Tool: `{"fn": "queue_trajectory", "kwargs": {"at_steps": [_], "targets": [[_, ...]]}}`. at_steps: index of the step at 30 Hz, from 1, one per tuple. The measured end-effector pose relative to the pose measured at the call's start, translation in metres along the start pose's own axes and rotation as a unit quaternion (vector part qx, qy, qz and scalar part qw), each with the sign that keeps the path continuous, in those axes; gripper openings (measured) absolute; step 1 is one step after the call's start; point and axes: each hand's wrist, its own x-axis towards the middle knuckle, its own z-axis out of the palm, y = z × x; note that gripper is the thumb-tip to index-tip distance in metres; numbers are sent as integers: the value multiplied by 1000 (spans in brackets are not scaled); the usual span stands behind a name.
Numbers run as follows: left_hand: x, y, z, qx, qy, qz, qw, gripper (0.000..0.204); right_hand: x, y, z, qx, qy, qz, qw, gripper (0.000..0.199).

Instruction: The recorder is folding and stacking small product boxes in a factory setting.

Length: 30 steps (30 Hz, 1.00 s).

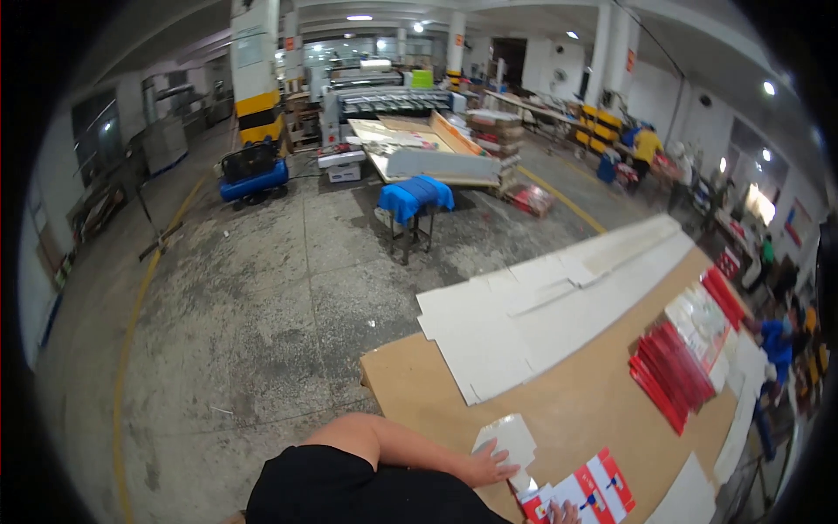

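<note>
My left hand (493, 465) lies at the near edge of the brown tabletop with its fingers spread. It rests against a white card piece (511, 437) with angled corners. A narrow pale strip of card runs from that hand down to a red and white printed carton blank (602, 485) with blue pictures. Only the fingers of my right hand (566, 513) show, at the lower edge of the picture. They lie apart on top of the printed blank; the rest of that hand is out of sight.
A long stack of white cardboard sheets (541, 314) covers the table's far side. Red folded cartons (672, 371) lie at the right, beside clear-wrapped ones (698, 319). Beyond stand a blue-covered stool (415, 199), a blue compressor (253, 177) and a large machine (393, 100). People work at far right.
</note>
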Motion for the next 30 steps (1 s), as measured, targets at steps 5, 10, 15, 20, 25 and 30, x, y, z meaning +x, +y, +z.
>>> {"fn": "queue_trajectory", "kwargs": {"at_steps": [5,10,15,20,25,30], "targets": [[9,15,7,40,8,-51,998,53,0,9,6,-21,11,-38,999,76],[4,-11,-6,-54,59,-12,997,44,1,3,-1,-30,8,-42,999,72],[31,-56,-44,-117,-90,7,989,11,-14,-30,-8,-24,14,7,1000,68],[41,-107,-35,-243,-146,-91,955,23,-2,-14,19,16,21,-5,1000,85],[25,-117,-44,-201,142,-115,962,50,5,-31,12,16,57,48,997,81],[35,-81,-43,-409,338,-296,794,86,1,-33,10,36,43,69,996,77]]}}
